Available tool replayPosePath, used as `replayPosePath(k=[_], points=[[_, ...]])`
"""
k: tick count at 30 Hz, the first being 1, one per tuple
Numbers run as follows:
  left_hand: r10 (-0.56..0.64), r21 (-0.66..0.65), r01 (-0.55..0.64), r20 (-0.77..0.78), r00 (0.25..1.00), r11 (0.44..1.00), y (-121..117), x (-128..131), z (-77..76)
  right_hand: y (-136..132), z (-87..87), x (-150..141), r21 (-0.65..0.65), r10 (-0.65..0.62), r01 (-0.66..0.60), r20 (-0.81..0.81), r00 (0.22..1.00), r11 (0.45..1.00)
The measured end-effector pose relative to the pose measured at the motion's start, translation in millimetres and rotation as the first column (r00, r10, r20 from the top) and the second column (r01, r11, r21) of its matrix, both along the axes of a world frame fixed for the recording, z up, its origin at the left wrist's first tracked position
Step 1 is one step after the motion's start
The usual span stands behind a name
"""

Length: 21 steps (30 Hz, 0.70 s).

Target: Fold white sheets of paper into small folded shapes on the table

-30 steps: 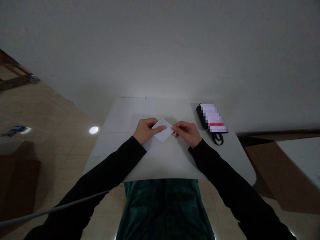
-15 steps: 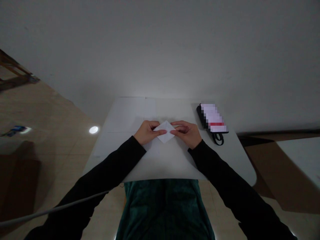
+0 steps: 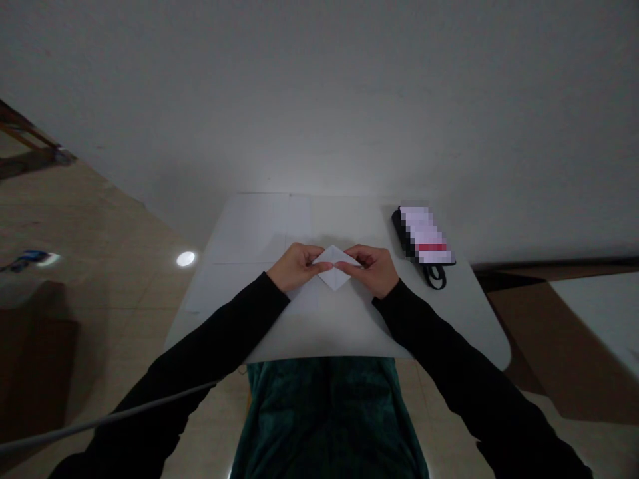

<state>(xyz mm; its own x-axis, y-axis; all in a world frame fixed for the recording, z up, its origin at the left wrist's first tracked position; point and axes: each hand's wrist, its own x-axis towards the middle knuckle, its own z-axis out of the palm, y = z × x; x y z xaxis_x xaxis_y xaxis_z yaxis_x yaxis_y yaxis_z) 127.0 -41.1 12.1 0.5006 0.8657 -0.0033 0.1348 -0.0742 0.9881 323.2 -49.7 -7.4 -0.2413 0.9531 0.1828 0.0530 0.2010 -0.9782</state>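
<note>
A small white folded paper [image 3: 334,278], diamond-shaped with a crease down its middle, is held over the table between both hands. My left hand [image 3: 296,267] pinches its left corner, with the thumb lying across the front face and the fingers behind. My right hand [image 3: 377,269] grips the right corner in the same way, its thumb tip almost meeting the left thumb at the centre. The fingertips behind the paper are hidden.
White paper sheets [image 3: 249,226] lie on the left part of the white table [image 3: 349,339]. At the right stands a phone with a blurred screen [image 3: 424,233] on a black case with a strap loop [image 3: 435,277]. A wall [image 3: 319,100] rises behind the table.
The thumbs have come closer together at the paper's centre, the right one shifting left. The folded paper sits slightly lower in the view. Both hands keep hold of it.
</note>
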Motion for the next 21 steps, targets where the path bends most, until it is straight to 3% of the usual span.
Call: replayPosePath(k=[6, 9, 15, 21], points=[[-0.083, -0.081, 0.092, 0.104, 0.991, 0.992, 4.3, -1.8, 1.3, 5.7, 4.9, 6.9, -0.079, -0.096, 0.091, -0.068, 0.993, 0.993], [-0.021, -0.082, 0.028, 0.076, 0.997, 0.996, 6.3, -3.9, 0.4, 5.7, 5.4, 8.0, -0.131, -0.115, 0.101, -0.109, 0.987, 0.986], [0.149, -0.031, -0.154, -0.119, 0.982, 0.988, 7.5, -11.1, 6.9, 7.4, 4.1, 10.2, -0.156, -0.093, 0.073, -0.129, 0.987, 0.985], [0.264, 0.042, -0.262, -0.056, 0.963, 0.964, 6.0, -10.9, 9.1, 7.4, 8.6, 9.9, -0.112, -0.224, 0.219, -0.038, 0.974, 0.969]])
